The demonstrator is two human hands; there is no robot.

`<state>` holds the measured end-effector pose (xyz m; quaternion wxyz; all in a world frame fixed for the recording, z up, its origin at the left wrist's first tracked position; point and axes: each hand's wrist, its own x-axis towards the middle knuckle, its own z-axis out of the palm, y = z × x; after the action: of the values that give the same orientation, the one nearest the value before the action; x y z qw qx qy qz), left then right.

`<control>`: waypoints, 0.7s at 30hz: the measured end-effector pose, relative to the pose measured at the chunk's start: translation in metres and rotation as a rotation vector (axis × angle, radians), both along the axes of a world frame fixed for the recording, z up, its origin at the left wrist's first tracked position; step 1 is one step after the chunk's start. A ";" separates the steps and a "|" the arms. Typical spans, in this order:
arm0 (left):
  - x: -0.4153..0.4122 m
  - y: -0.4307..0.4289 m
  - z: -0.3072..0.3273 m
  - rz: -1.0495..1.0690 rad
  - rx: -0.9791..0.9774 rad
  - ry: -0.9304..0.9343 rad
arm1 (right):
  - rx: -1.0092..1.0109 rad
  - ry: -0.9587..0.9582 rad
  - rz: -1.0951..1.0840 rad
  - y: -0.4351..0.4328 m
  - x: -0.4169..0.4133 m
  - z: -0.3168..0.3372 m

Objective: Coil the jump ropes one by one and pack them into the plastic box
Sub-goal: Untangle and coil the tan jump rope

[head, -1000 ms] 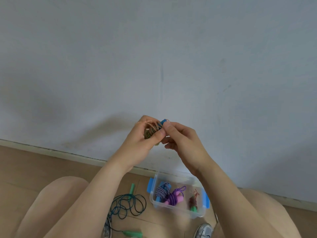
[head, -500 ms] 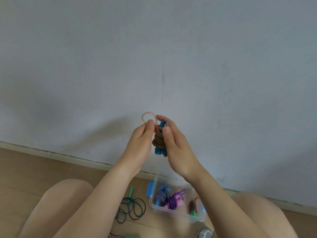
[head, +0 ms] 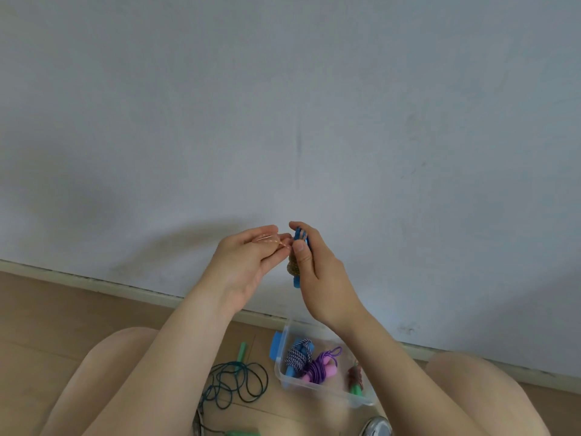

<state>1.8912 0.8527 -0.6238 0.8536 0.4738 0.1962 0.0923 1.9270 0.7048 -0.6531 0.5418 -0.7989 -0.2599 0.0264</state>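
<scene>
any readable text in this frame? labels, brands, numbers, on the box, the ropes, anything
No readable text anywhere in this view.
plastic box: clear walls, no label seen.
coiled rope with blue handles, gripped by the right hand, its loose end pinched by the left hand: no print seen.
green rope on the floor: no print seen.
wall: scuff marks only, no writing.

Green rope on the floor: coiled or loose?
Loose. The green rope sprawls in open loops on the floor left of the box, not bundled.
</scene>
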 end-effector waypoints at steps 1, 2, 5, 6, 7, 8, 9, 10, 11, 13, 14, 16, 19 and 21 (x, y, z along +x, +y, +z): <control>0.000 0.001 0.003 -0.043 -0.072 -0.001 | -0.005 -0.002 -0.016 0.000 0.001 -0.001; -0.001 0.002 0.005 -0.074 -0.134 -0.004 | -0.007 -0.008 -0.031 0.000 0.002 -0.002; -0.003 -0.004 0.011 -0.131 -0.169 -0.038 | -0.018 -0.038 -0.076 -0.001 0.006 -0.004; -0.004 -0.007 0.010 -0.135 -0.138 -0.058 | -0.019 -0.043 -0.078 -0.001 0.007 -0.004; -0.003 -0.010 0.007 -0.119 -0.120 -0.076 | -0.020 -0.050 -0.070 -0.002 0.007 -0.004; -0.001 -0.012 0.003 -0.080 -0.123 -0.079 | -0.023 -0.058 -0.053 -0.002 0.006 -0.003; 0.000 -0.013 -0.001 -0.030 -0.143 -0.067 | -0.024 -0.061 -0.028 -0.002 0.005 -0.003; 0.002 -0.013 -0.004 0.017 -0.175 -0.047 | -0.017 -0.056 0.001 -0.002 0.004 -0.003; 0.003 -0.013 -0.006 0.049 -0.207 -0.026 | 0.005 -0.040 0.029 -0.001 0.003 -0.002; 0.004 -0.012 -0.005 0.052 -0.231 0.025 | 0.091 0.015 0.065 -0.001 0.001 0.001; 0.005 -0.011 -0.003 0.037 -0.224 0.057 | 0.133 0.038 0.076 0.000 0.001 0.002; 0.005 -0.011 0.001 0.024 -0.234 0.112 | 0.173 0.052 0.084 -0.001 0.001 0.006; 0.006 -0.006 0.000 -0.009 -0.264 0.150 | 0.171 0.057 0.100 -0.005 0.004 0.011; 0.006 -0.002 0.000 -0.055 -0.203 0.150 | 0.133 0.057 0.136 -0.008 0.004 0.012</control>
<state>1.8972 0.8505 -0.6240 0.8822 0.3958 0.2548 0.0130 1.9306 0.6966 -0.6416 0.5978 -0.7406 -0.2992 0.0685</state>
